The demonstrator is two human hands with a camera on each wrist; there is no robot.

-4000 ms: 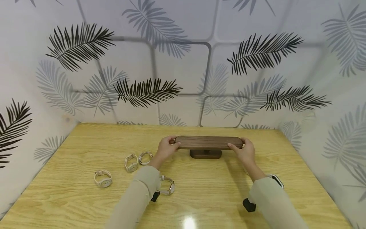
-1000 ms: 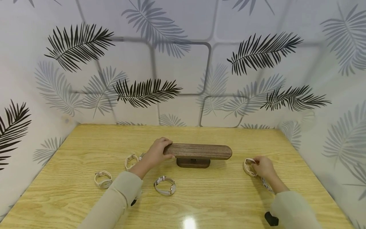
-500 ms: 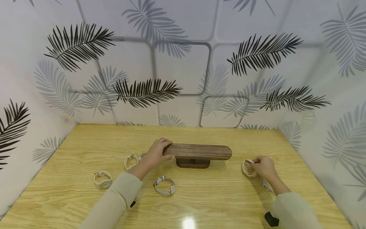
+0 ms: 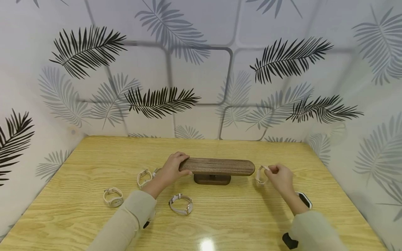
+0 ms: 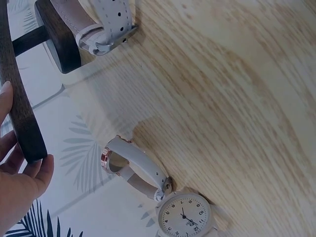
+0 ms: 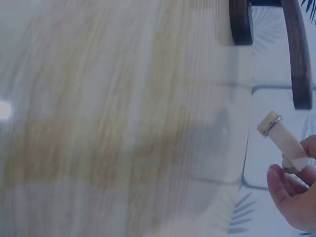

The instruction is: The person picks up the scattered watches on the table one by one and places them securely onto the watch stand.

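Observation:
A dark wooden T-shaped watch stand stands on the table, its long rounded bar raised on a short post and base. My left hand grips the bar's left end, thumb in front and fingers behind. In the left wrist view the fingertips curl round the bar's end. Just off the bar's right end, my right hand pinches a pale-strapped watch between thumb and fingers. The strap forms a loop, with its metal buckle turned towards the bar in the right wrist view. Fingers partly hide the watch.
Several pale watches lie on the wooden table: one at far left, another beside a watch partly behind my left hand, and one in front of the stand. A smartwatch lies by my right wrist. Leaf-patterned walls enclose the table.
Both hands held the bar at first; the stand then shifted left and nearer. My right hand let go, took up the pale watch and brought it left to the bar's end. The left hand kept its grip.

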